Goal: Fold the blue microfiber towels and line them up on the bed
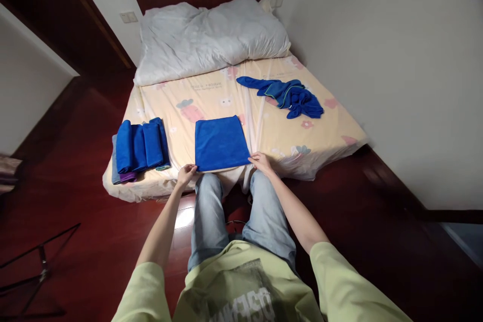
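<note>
A blue cloth (221, 143) lies flat, folded into a near square, at the bed's front edge. My left hand (186, 175) pinches its near left corner. At the near right corner, my right hand (260, 162) has its fingers closed on the cloth's edge. To the left sits a pile of rolled blue cloths (139, 146), with grey and purple cloth showing beneath. A crumpled heap of blue cloth (292, 96), with a thin green edging on part of it, rests farther back on the right.
The bed (166, 105) has a pale patterned cover. A white quilt or pillow (211, 35) lies at its far end. A wall (377, 60) stands on the right. A thin black frame (42, 261) is on the dark red floor at lower left.
</note>
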`<state>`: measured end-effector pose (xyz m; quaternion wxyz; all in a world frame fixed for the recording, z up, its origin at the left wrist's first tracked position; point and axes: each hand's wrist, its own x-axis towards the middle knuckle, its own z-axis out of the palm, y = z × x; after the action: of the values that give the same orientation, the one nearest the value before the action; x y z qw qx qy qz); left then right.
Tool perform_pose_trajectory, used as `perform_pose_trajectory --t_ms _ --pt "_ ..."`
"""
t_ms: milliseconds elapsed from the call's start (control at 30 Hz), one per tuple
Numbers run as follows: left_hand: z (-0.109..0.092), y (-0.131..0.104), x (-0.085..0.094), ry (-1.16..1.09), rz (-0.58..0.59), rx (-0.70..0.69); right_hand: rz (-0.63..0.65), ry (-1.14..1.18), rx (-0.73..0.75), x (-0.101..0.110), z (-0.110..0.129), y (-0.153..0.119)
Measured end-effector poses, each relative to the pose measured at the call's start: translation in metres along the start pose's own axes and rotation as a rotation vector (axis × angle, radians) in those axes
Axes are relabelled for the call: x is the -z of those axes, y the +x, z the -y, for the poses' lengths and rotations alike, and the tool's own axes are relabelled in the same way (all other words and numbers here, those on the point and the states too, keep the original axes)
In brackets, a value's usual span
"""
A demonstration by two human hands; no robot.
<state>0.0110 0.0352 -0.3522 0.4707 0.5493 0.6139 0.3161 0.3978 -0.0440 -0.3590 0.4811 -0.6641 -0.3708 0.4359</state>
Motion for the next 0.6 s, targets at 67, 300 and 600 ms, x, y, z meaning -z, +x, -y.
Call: perform_pose_trajectory --t_ms 67,300,600 --pt "-0.003 0.006 0.001 0.037 0.000 0.005 -0.016 -0.017 0.010 -0.001 -0.001 0.002" --pt "0.006 0.017 0.007 0.073 0.049 0.006 -0.028 -0.176 0.039 -0.003 -0.011 0.016" --pt "-0.003 0.044 0.011 0.084 0.202 0.017 -0.107 -0.317 0.088 -0.010 -0.005 0.030"
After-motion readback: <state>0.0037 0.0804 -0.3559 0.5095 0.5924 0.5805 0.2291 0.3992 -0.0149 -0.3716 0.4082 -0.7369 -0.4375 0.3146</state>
